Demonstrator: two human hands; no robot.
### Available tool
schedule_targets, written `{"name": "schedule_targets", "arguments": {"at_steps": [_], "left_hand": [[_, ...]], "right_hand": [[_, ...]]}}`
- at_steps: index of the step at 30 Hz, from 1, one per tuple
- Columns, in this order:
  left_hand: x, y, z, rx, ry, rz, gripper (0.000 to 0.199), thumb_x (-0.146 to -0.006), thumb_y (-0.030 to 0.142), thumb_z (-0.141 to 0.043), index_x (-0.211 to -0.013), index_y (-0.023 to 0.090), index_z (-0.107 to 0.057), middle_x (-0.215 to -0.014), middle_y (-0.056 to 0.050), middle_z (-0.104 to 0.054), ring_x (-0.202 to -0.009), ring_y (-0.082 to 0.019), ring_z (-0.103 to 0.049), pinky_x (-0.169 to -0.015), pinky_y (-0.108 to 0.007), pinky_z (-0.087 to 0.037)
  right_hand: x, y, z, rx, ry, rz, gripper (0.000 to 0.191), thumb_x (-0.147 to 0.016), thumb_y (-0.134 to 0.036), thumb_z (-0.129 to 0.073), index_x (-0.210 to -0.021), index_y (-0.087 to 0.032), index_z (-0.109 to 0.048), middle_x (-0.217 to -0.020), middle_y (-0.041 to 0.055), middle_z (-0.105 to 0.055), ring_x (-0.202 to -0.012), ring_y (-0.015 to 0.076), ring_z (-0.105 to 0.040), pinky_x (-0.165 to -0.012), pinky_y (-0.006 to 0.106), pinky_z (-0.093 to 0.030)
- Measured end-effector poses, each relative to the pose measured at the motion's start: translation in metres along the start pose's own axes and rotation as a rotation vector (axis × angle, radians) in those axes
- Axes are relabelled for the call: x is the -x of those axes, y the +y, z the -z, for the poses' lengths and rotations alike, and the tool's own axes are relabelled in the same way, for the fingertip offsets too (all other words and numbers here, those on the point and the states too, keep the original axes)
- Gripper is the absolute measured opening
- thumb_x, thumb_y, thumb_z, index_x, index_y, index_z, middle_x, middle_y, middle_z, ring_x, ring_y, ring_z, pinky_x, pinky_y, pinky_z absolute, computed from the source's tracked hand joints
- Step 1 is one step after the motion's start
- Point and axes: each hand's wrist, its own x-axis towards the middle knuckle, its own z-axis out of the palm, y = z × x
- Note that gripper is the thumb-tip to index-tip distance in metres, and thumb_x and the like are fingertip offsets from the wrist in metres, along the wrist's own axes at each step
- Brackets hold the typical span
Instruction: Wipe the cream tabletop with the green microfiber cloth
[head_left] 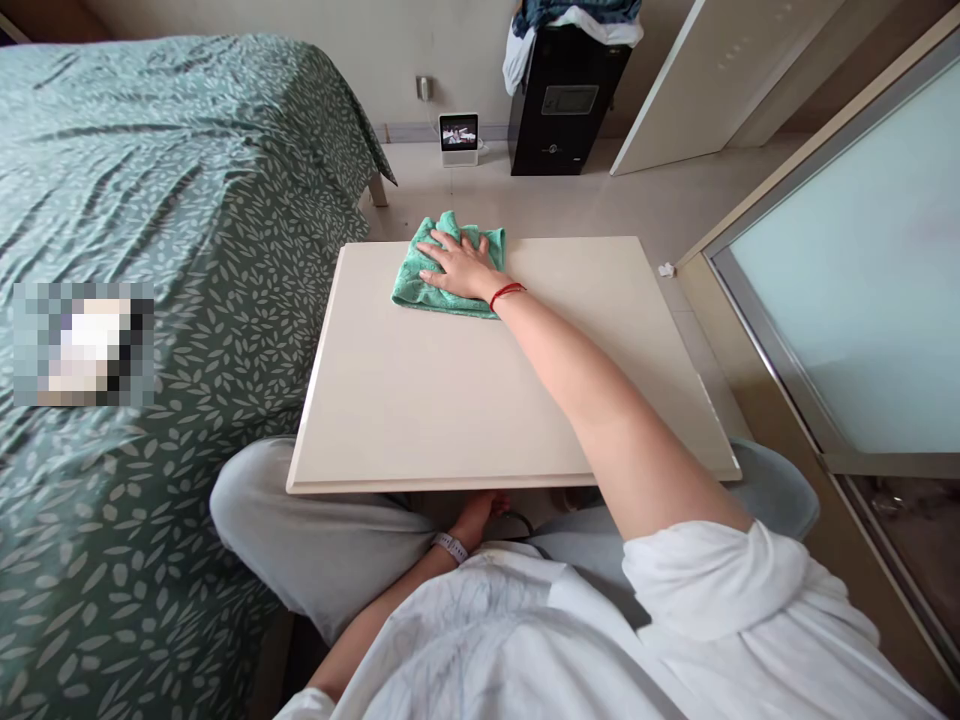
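Note:
A green cloth (416, 285) lies bunched on the far left part of a cream-coloured tabletop (435, 400). My right hand (459, 266) rests flat on top of the cloth with its fingers spread, and a red string is around the wrist. My left hand (484, 508) is low in my lap, just under the near edge of the tabletop. A pale watch (451, 546) is on that wrist. The fingers of my left hand are mostly hidden by the tabletop and shadow.
To the left is a bed with a green leaf-patterned sheet (247, 270). Beyond the table stand a small screen (459, 135) and a black cabinet (566, 100) with clothes on top. A frosted glass panel (862, 260) is at the right.

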Motion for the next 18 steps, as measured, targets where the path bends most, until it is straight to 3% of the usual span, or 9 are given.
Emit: {"name": "schedule_targets", "arguments": {"at_steps": [3, 7, 14, 18], "left_hand": [[0.003, 0.002, -0.001, -0.003, 0.0, -0.002, 0.018, -0.065, 0.022, -0.042, -0.069, 0.01, -0.055, -0.072, -0.011, -0.06, -0.061, -0.013, -0.055, -0.063, -0.024, -0.04], [0.005, 0.003, -0.002, -0.01, -0.019, -0.01, 0.021, -0.065, 0.024, -0.042, -0.075, 0.011, -0.055, -0.072, -0.01, -0.06, -0.062, -0.013, -0.055, -0.063, -0.024, -0.04], [0.005, 0.002, -0.002, -0.009, -0.047, -0.03, 0.023, -0.063, 0.023, -0.044, -0.08, 0.011, -0.054, -0.072, -0.009, -0.06, -0.061, -0.012, -0.055, -0.06, -0.022, -0.039], [0.006, 0.003, -0.002, -0.008, -0.061, -0.04, 0.023, -0.063, 0.024, -0.045, -0.079, 0.011, -0.055, -0.072, -0.009, -0.059, -0.06, -0.012, -0.054, -0.059, -0.022, -0.039]], "right_hand": [[-0.007, -0.001, -0.002, 0.004, 0.014, -0.039, 0.085, -0.116, -0.062, -0.045, -0.192, -0.026, -0.041, -0.203, 0.0152, -0.023, -0.18, 0.0619, -0.02, -0.134, 0.098, -0.011], [0.02, -0.019, -0.005, 0.03, -0.026, -0.034, 0.084, -0.117, -0.059, -0.046, -0.194, -0.027, -0.036, -0.204, 0.0162, -0.016, -0.182, 0.0616, -0.017, -0.135, 0.096, -0.008], [0.127, -0.074, -0.027, 0.063, -0.094, 0.239, 0.081, -0.117, -0.054, -0.061, -0.192, -0.029, -0.043, -0.202, 0.0179, -0.025, -0.181, 0.0576, -0.024, -0.14, 0.088, -0.01], [0.193, -0.105, -0.041, 0.1, -0.086, 0.399, 0.077, -0.116, -0.053, -0.065, -0.188, -0.028, -0.05, -0.198, 0.0171, -0.035, -0.181, 0.0529, -0.028, -0.142, 0.084, -0.019]]}}
